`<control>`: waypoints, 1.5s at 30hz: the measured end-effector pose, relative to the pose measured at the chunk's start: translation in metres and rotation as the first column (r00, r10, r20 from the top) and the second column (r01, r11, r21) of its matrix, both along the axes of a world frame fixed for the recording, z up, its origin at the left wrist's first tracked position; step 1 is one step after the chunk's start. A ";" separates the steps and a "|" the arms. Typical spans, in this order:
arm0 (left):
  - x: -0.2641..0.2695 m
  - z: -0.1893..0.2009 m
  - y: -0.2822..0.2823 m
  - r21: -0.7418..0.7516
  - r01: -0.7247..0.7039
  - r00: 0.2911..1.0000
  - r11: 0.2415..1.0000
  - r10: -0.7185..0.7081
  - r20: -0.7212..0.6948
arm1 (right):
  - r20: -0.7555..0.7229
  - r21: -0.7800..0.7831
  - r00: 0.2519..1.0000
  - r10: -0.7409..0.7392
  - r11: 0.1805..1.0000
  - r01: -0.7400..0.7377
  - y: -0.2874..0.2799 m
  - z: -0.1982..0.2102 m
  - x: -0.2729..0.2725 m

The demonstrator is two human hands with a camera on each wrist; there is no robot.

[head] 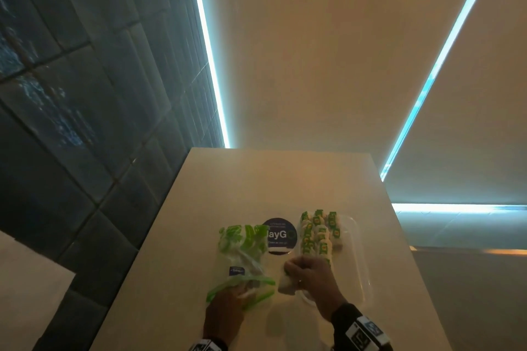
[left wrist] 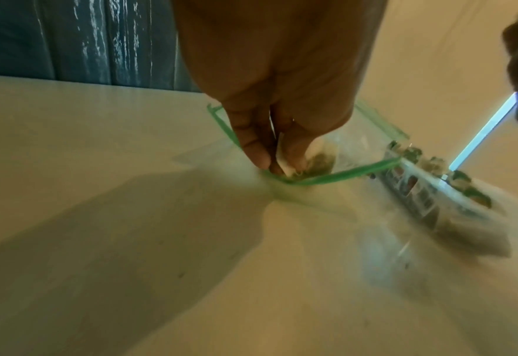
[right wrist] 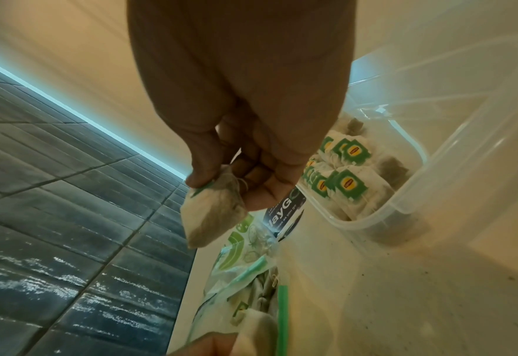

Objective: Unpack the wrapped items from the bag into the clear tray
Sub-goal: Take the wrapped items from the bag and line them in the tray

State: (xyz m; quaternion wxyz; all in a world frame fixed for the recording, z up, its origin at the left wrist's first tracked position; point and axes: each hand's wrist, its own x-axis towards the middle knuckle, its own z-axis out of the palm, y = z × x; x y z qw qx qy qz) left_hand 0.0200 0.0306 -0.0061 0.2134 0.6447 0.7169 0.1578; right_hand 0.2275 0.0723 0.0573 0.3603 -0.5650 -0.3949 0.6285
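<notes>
The left hand (head: 228, 298) is seen reaching into the mouth of a clear zip bag (head: 242, 256) that lies flat on the pale table (head: 313, 179); in the left wrist view its fingers (left wrist: 253, 144) are pushed past the green zip strip (left wrist: 342, 174) and are pinched on a tea bag (left wrist: 283, 159) inside, though that view is blurred. More wrapped tea bags are seen through the plastic near the bag's mouth in the right wrist view, and green printing covers the far end of the bag. Just past that far end, between the bag and the tray, a dark round sticker (head: 281, 234) with white lettering is stuck to the table top. To the right of the bag, the right hand (head: 310, 273) is held just above the table, near the tray's near-left corner, with its thumb and fingers curled on a single pale tea bag (right wrist: 211, 216) that hangs below them. Furthest right, the clear tray (head: 362, 273) is set on the table, and rows of tea bags with green and yellow tags (right wrist: 349, 185) are packed on edge in its far half, while the near half is seen bare. Dark tiled wall is seen to the left of the table.
</notes>
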 end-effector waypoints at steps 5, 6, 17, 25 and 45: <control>0.005 0.015 0.008 0.003 -0.087 0.964 0.996 0.083 0.252 | 0.016 0.021 0.996 0.083 0.996 -0.083 0.003 0.003 0.001; 0.007 0.021 0.009 -0.011 -0.090 0.950 0.996 0.089 0.300 | 0.034 0.032 0.991 0.126 0.991 -0.127 0.004 0.004 0.000; 0.007 0.080 0.019 -0.157 -0.008 0.621 0.987 0.128 0.773 | 0.125 0.139 0.934 0.336 0.926 -0.352 0.005 0.019 -0.011; 0.014 0.087 0.020 -0.083 0.046 0.595 0.996 0.039 0.803 | -0.273 -0.093 0.930 0.246 0.956 -0.280 0.004 0.021 -0.006; 0.032 0.088 0.030 -0.029 -0.173 0.619 0.985 0.132 0.774 | -0.110 0.133 0.980 0.165 0.980 -0.150 0.007 0.032 -0.011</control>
